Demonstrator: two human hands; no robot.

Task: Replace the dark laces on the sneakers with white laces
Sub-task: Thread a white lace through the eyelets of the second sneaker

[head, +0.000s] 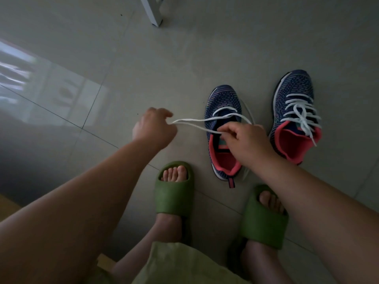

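- Pinching the flat white lace (196, 120) between curled fingertips, the left hand (153, 128) draws two strands out sideways, taut and nearly level.
- At the other end the right hand (246, 140) nips the same lace with thumb and forefinger, just over the open throat of the left sneaker (222, 103).
- That sneaker has a dark blue knit upper flecked with pale dashes, a coral padded collar and a white sole edge; only its lowest eyelets carry the lace.
- Just beside it stands the right sneaker (295, 93), same knit and coral lining, fully threaded with a white woven lace (301, 113) whose loose ends trail over the collar.
- Both sneakers sit on smooth, glossy grey floor tiles (143, 58) with thin dark joints.
- Thick moulded green slides (174, 193) with rounded open toes cover the person's feet, near the sneakers' heels.
- A white angular metal leg (153, 11) stands well apart at the top.
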